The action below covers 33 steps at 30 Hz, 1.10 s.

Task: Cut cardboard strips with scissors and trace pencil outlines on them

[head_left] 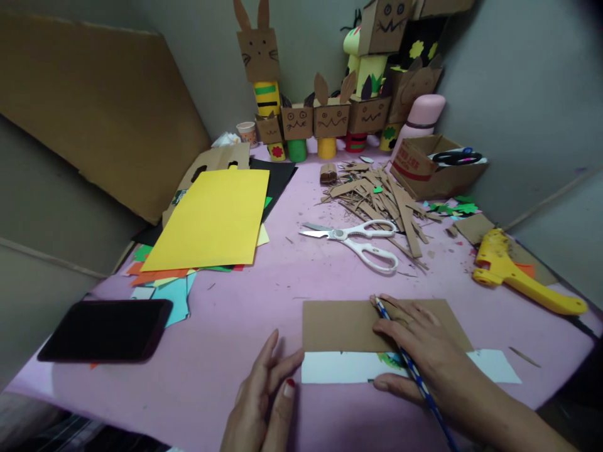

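A flat brown cardboard rectangle point(338, 325) lies in front of me, with a white paper strip point(335, 368) along its near edge; the strip carries a bit of green print. My right hand point(431, 342) rests over both, its fingers on the cardboard and its thumb on the strip. Tucked in that hand is a blue patterned pencil point(413, 371), pointing away from me. At the left ends of the cardboard and strip, a fingertip of my left hand point(264, 395) touches the edge; its fingers are extended and hold nothing. Part of the strip is hidden under my right hand.
White-handled scissors point(346, 235) lie beyond the cardboard, before a heap of cardboard scraps point(372, 191). A yellow glue gun point(522, 276) is at right. Yellow paper point(211, 220) and a black phone point(106, 329) lie at left. Cardboard animal figures point(332, 119) line the back.
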Tool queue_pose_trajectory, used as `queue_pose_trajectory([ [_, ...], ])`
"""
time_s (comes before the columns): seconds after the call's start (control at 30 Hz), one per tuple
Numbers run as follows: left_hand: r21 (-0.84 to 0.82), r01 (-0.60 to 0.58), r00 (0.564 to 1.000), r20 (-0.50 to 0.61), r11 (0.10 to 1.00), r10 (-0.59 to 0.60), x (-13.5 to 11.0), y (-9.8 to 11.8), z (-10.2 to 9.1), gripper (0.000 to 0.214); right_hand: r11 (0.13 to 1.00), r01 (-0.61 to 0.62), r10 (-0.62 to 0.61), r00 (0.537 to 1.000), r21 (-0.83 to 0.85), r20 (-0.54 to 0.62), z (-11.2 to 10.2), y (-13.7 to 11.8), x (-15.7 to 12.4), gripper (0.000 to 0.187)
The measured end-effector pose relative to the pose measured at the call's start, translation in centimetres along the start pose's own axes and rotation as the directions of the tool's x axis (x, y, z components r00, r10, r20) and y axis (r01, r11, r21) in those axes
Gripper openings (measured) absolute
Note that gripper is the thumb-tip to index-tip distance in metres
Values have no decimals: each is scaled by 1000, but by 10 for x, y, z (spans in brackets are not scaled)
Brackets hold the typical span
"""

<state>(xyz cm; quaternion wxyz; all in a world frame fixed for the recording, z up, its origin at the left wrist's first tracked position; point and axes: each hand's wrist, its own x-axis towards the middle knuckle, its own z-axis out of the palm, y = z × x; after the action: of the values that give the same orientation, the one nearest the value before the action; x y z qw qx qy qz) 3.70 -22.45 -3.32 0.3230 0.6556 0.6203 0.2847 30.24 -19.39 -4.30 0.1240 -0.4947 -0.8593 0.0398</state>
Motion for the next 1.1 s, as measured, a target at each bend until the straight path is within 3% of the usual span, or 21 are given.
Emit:
queue_pose_trajectory([
  [0.07, 49, -25, 1000, 1, 999, 25, 3, -1, -1, 50, 1000, 9, -9, 1000, 1, 16, 0, 0, 0, 49],
  [0.17, 216, -173, 985, 48, 961, 167, 12, -3, -4, 60, 1000, 12, -12, 1000, -2, 27, -2, 0, 1, 49],
  [0.3, 383, -413, 911, 168, 827, 377, 33, -7, -7, 77, 1000, -1, 1, 1000, 1, 30, -3, -2, 0, 49],
  [0.4, 393, -524, 848, 327, 756, 418, 47, -8, -11, 80, 1000, -1, 0, 1000, 12, 28, -3, -2, 0, 49],
  [0.5, 401, -573, 806, 435, 715, 402, 52, -7, -16, 72, 1000, -7, 7, 1000, 30, 22, -3, -1, 2, 48],
  [0.63, 442, -598, 798, 405, 669, 445, 51, 6, -11, 81, 997, -31, 28, 999, 73, 38, -4, -3, 4, 49],
  [0.73, 445, -648, 762, 379, 618, 526, 54, 20, 8, 94, 991, -63, 57, 997, 116, 55, -8, -5, 6, 49],
  [0.93, 467, -735, 672, 404, 491, 621, 70, 22, 45, 89, 976, -106, 91, 992, 189, 85, -16, -5, 11, 48],
  [1.1, 446, -722, 692, 470, 530, 547, 73, 21, 38, 71, 968, -122, 105, 991, 217, 87, -16, -3, 9, 55],
])
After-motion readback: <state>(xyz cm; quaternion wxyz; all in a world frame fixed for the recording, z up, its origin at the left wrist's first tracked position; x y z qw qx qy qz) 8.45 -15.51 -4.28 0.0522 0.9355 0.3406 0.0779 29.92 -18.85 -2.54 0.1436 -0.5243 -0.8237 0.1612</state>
